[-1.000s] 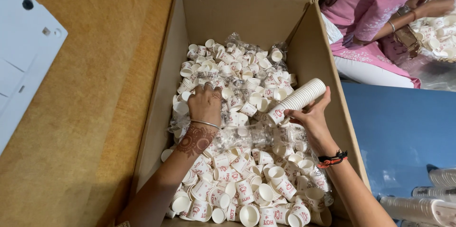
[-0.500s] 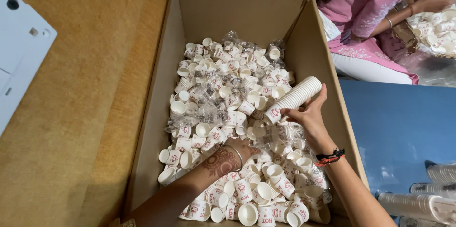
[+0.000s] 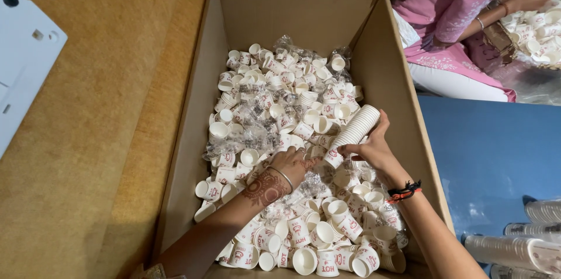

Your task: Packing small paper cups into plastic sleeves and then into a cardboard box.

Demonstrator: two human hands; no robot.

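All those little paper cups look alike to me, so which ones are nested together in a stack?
The stack of cups in the right hand, slanting over the box's right side. The loose cups below lie singly, jumbled.

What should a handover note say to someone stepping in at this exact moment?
Right hand: fingers closed round a nested stack of paper cups, held tilted just above the pile.
Left hand: down among the loose paper cups; whether it grips one cannot be told.
Things: the loose cups, mixed with clear plastic wrap, fill the cardboard box.
Done: one stack built up in the right hand.
Left: most cups in the box lie loose, unstacked.
Nearby: another person handles cups beyond the box; finished stacks lie on the blue surface to the right.
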